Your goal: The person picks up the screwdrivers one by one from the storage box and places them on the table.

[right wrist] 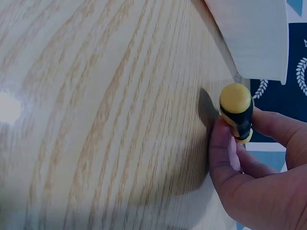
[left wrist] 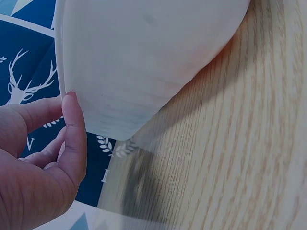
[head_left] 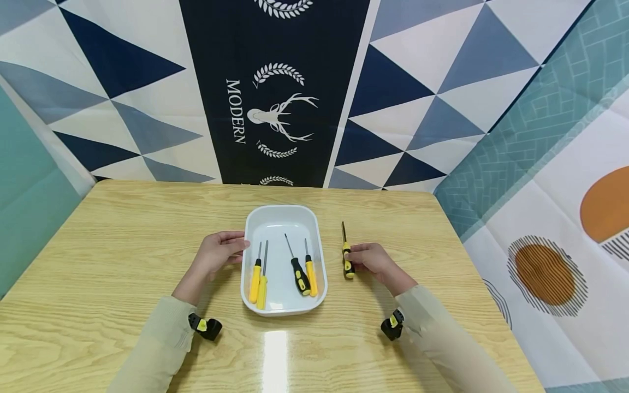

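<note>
A white rectangular tray [head_left: 282, 213] stands at the middle of the table, with several screwdrivers lying in it. Two with yellow handles, one screwdriver [head_left: 255, 281] beside another [head_left: 262, 292], lie along its left side. On its right side a black-and-yellow screwdriver [head_left: 300, 275] leans toward a yellow-handled one [head_left: 310, 275]. My left hand [head_left: 219, 254] pinches the tray's left rim, thumb over the edge and fingertips on the outer wall [left wrist: 139, 72]. Right of the tray, my right hand [head_left: 372, 258] pinches a yellow-and-black screwdriver [right wrist: 236, 98] by its handle, shaft pointing away from me.
The wooden table [head_left: 123, 245] ends at a patterned cloth wall [head_left: 275, 109] at the back. Another patterned cloth [head_left: 555, 262] hangs along the right side. Small black-and-yellow cameras sit on both wrists.
</note>
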A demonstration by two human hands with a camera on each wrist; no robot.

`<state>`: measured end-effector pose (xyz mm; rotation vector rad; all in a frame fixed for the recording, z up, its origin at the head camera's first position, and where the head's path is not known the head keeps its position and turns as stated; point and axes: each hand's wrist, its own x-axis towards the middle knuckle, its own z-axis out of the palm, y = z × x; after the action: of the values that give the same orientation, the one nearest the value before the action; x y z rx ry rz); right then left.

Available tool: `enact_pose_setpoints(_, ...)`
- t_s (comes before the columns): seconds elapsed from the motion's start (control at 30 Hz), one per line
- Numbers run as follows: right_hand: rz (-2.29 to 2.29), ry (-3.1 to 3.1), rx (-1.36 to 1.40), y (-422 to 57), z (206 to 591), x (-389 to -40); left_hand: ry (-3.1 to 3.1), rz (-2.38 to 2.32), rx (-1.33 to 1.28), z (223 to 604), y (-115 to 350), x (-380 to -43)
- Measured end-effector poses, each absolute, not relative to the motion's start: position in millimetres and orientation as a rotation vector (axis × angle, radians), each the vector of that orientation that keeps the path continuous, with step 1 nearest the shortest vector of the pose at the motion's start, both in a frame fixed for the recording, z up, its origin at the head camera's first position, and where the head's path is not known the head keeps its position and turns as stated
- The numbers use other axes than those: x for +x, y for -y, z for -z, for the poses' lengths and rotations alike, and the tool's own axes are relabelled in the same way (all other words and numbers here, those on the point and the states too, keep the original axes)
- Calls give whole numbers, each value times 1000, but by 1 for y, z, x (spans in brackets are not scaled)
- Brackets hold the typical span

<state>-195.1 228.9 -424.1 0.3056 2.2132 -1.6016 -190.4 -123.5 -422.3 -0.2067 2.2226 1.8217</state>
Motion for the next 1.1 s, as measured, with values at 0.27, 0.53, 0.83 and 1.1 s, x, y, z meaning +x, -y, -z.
enact_pose_setpoints(0.27, 1508, -2266, 334, -224, 422, -195, -2217, -1824, -218, 422, 124, -191)
enact_pose_setpoints(0.53, 1384, -2362, 383, -222, 424, -199, -2212, -1832, -214, 423, 123, -190)
enact_pose_setpoints(0.83, 1311, -2433, 376, -218, 422, -198, -2207, -1839, -219, 424, 124, -190)
enact_pose_setpoints(1.1, 1311, -2449, 391, -218, 422, -197, -2203, -1842, -213, 424, 124, -190)
